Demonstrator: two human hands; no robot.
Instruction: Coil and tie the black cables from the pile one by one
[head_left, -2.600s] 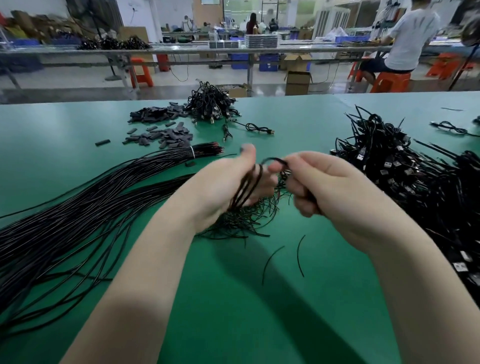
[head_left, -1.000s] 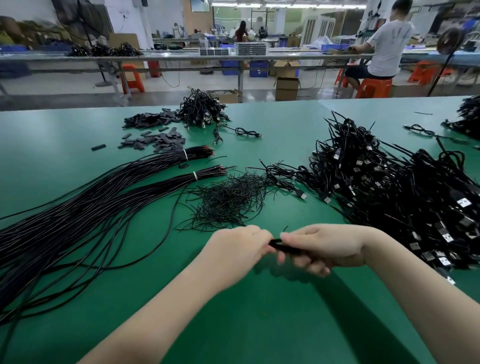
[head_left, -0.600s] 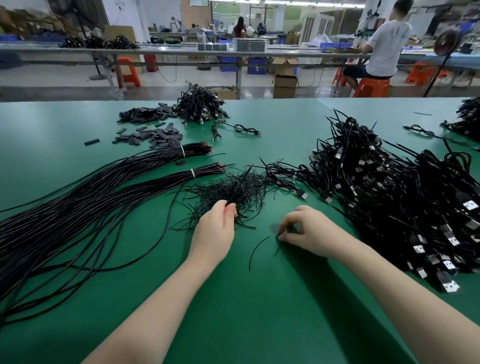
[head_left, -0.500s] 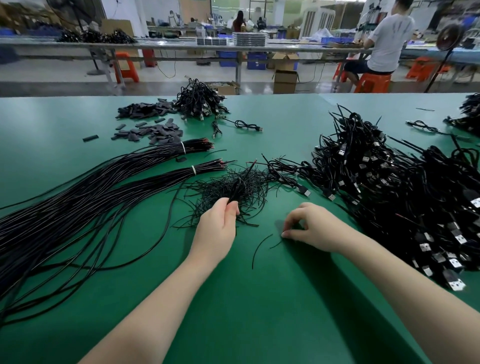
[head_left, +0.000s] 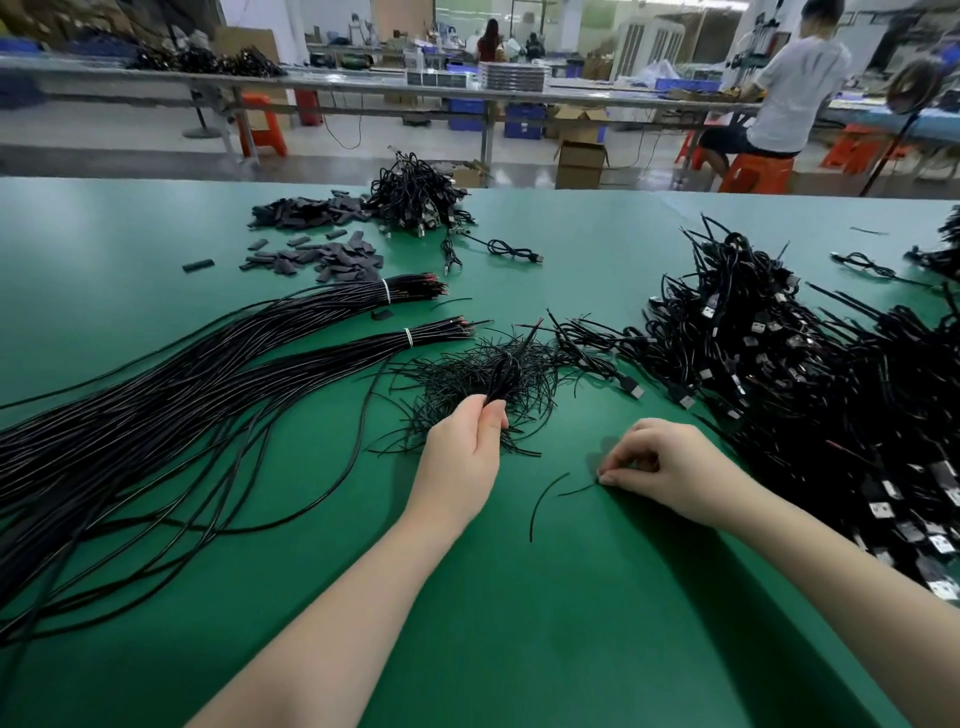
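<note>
My left hand (head_left: 467, 441) grips a coiled black cable (head_left: 506, 371), which stands up over a heap of thin black tie wires (head_left: 441, 379). My right hand (head_left: 670, 462) rests on the green table (head_left: 519, 623), and its fingertips pinch the end of a short loose tie wire (head_left: 576, 490). A second loose tie wire (head_left: 543, 501) lies just left of it. Long straight black cables (head_left: 156, 405) lie in banded bundles across the left side.
A big pile of black cables with USB plugs (head_left: 779, 374) fills the right side. Farther back lie small black sleeves (head_left: 317, 260) and a smaller cable heap (head_left: 415, 192). A person in a white shirt (head_left: 795, 88) sits at another bench.
Both hands held the coil together a second ago. Since then my left hand carried it to the tie-wire heap, and my right hand dropped to the table and pinched a loose tie wire.
</note>
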